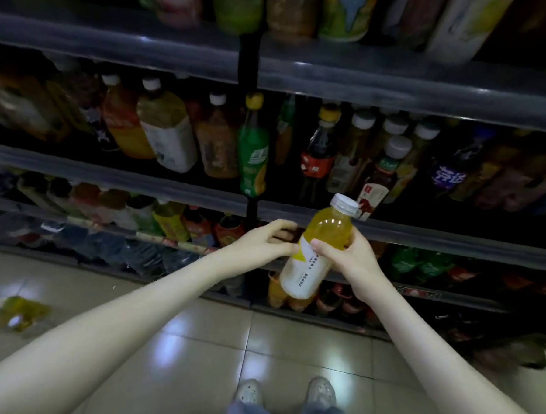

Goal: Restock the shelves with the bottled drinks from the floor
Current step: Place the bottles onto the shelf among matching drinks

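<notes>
— Gripping anything, the right hand [348,258]?
— Yes, its fingers wrap the yellow bottle [320,250] at mid-body, white cap tilted up toward the shelf edge [422,236] just beyond.
— And the left hand [270,241]?
— Thumb tip touches the label beside the right thumb; fingers curled; whether it grips, I cannot tell. Blurred yellow floor bottles [16,313] lie on the floor [195,345], well off to its left.

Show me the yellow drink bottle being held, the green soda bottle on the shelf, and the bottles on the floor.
yellow drink bottle [327,228], head view, on the yellow liquid above the label.
green soda bottle [252,156], head view, on its label.
floor bottles [22,312], head view, on the blurred yellow pack.
</notes>
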{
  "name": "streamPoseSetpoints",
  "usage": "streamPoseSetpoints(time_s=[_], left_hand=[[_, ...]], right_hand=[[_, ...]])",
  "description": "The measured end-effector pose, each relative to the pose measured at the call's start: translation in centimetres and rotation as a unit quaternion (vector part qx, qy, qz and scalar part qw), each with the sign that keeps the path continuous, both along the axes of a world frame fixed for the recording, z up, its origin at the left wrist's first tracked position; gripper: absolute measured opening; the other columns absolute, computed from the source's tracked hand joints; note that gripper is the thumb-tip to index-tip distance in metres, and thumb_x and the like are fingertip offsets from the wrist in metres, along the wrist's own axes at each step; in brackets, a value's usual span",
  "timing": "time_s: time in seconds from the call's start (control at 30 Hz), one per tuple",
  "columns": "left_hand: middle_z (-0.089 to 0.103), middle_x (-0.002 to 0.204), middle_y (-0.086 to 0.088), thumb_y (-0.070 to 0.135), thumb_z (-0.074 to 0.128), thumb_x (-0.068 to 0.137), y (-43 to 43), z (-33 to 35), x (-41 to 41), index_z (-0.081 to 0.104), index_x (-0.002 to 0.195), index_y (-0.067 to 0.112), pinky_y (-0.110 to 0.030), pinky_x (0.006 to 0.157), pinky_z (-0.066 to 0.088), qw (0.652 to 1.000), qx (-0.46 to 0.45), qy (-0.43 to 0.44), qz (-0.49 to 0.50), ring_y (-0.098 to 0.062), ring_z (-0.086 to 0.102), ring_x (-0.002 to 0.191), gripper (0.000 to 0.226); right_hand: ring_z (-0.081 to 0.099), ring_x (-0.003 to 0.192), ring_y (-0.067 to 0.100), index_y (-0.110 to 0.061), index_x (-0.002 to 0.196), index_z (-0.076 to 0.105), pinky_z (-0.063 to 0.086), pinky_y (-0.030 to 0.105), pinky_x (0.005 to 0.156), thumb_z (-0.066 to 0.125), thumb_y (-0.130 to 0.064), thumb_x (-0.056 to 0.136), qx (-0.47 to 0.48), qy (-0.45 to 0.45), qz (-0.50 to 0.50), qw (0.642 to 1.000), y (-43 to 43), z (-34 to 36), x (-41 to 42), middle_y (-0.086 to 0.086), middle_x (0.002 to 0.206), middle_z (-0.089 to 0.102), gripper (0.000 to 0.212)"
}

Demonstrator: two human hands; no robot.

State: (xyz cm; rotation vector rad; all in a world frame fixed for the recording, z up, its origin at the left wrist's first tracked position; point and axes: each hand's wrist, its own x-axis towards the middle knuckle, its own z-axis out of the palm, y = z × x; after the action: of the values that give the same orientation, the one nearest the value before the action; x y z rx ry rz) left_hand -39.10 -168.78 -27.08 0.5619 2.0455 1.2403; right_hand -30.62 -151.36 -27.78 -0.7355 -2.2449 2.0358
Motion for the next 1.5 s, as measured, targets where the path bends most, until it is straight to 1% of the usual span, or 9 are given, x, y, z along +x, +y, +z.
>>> streamPoseSetpoints(time_s=[0.1, 0.33, 0.47, 0.6, 0.8, 0.97, 1.13, 1.37, 1.5], left_hand=[[0.056, 0.13, -0.002, 0.026, 0.057, 0.094, 3.8, -0.1, -0.8, 0.044, 0.138, 0.025, -0.021, 0.087, 0.045, 0.99, -0.05, 0.131, 0.012, -0.012, 0.06, 0.106, 0.047], [0.031, 0.147, -0.012, 0.029, 0.06, 0.092, 15.5, 1.2, -2.0, 0.009, 0.153, 0.029, -0.034, 0.099, 0.041, 0.953, -0.023, 0.302, -0.029, -0.03, 0.041, 0.13, 0.079], [0.035, 0.146, -0.019, 0.039, 0.073, 0.081, 19.5, 0.3, -3.0, -0.017, 0.15, 0.027, -0.043, 0.099, 0.045, 0.955, -0.07, 0.289, -0.018, -0.036, 0.045, 0.127, 0.115], [0.041, 0.143, -0.019, 0.036, 0.076, 0.079, 21.5, -0.8, -2.9, -0.003, 0.151, 0.011, -0.038, 0.09, 0.05, 0.972, -0.063, 0.211, 0.081, -0.034, 0.051, 0.122, 0.109], [0.061, 0.111, -0.005, 0.03, 0.071, 0.085, 21.7, -0.4, -3.6, 0.002, 0.151, 0.009, -0.011, 0.042, 0.038, 0.973, -0.054, 0.205, 0.085, -0.009, 0.06, 0.074, 0.098], [0.043, 0.139, -0.013, 0.032, 0.072, 0.083, 19.1, 1.4, -2.0, 0.02, 0.146, 0.014, -0.031, 0.087, 0.048, 0.956, -0.039, 0.288, 0.035, -0.027, 0.056, 0.115, 0.084], [0.054, 0.122, 0.004, 0.04, 0.078, 0.074, 16.0, 7.5, 0.3, 0.035, 0.122, 0.04, -0.033, 0.088, 0.053, 0.938, 0.114, 0.327, 0.017, -0.013, 0.058, 0.109, 0.065], [0.059, 0.115, 0.013, 0.05, 0.081, 0.061, 13.3, 14.4, 1.5, 0.043, 0.125, 0.04, -0.033, 0.095, 0.049, 0.916, 0.16, 0.362, 0.061, -0.004, 0.058, 0.109, 0.075], [0.06, 0.112, 0.016, 0.046, 0.083, 0.061, 11.9, 15.8, 1.7, 0.043, 0.115, 0.048, -0.028, 0.091, 0.049, 0.931, 0.171, 0.311, 0.089, 0.001, 0.058, 0.104, 0.068]], right_hand=[[0.066, 0.102, 0.017, -0.024, 0.112, 0.06, 0.052, 0.047, 0.093, 0.084, -0.024, 0.071, 0.036, 0.008, -0.075, 0.996, 3.6, 0.8, 1.4, -0.003, 0.108, 0.07, 0.049], [0.064, 0.101, 0.013, -0.03, 0.107, 0.057, 0.05, 0.036, 0.089, 0.084, -0.02, 0.072, 0.109, 0.045, -0.181, 0.976, 10.0, 3.4, 5.3, -0.007, 0.106, 0.068, 0.046], [0.065, 0.1, 0.011, -0.031, 0.107, 0.057, 0.051, 0.036, 0.089, 0.084, -0.02, 0.07, 0.128, 0.076, -0.22, 0.964, 12.3, 5.0, 7.3, -0.008, 0.105, 0.068, 0.047], [0.066, 0.094, 0.003, -0.027, 0.108, 0.058, 0.051, 0.027, 0.082, 0.084, -0.017, 0.07, 0.149, 0.115, -0.221, 0.957, 13.4, 7.5, 8.6, -0.009, 0.102, 0.07, 0.047], [0.065, 0.093, -0.002, -0.028, 0.108, 0.056, 0.05, 0.011, 0.073, 0.084, -0.018, 0.064, 0.202, 0.238, -0.211, 0.926, 13.1, 12.7, 9.3, -0.009, 0.104, 0.067, 0.054], [0.065, 0.101, 0.004, -0.02, 0.112, 0.052, 0.05, 0.016, 0.082, 0.085, -0.031, 0.063, 0.26, 0.393, -0.241, 0.848, 13.1, 17.6, 8.3, -0.012, 0.107, 0.065, 0.059], [0.06, 0.113, 0.019, -0.007, 0.121, 0.046, 0.049, 0.031, 0.096, 0.08, -0.038, 0.074, 0.316, 0.473, -0.251, 0.783, 14.6, 21.4, 4.4, 0.007, 0.117, 0.059, 0.065], [0.054, 0.103, -0.011, -0.016, 0.134, 0.045, 0.042, 0.005, 0.088, 0.083, -0.028, 0.073, 0.302, 0.397, -0.235, 0.834, 16.2, 24.5, -2.6, -0.014, 0.115, 0.058, 0.072], [0.06, 0.103, 0.004, -0.021, 0.125, 0.053, 0.05, 0.026, 0.093, 0.082, -0.037, 0.072, 0.282, 0.342, -0.222, 0.868, 17.2, 26.1, -5.0, -0.012, 0.111, 0.063, 0.062]])
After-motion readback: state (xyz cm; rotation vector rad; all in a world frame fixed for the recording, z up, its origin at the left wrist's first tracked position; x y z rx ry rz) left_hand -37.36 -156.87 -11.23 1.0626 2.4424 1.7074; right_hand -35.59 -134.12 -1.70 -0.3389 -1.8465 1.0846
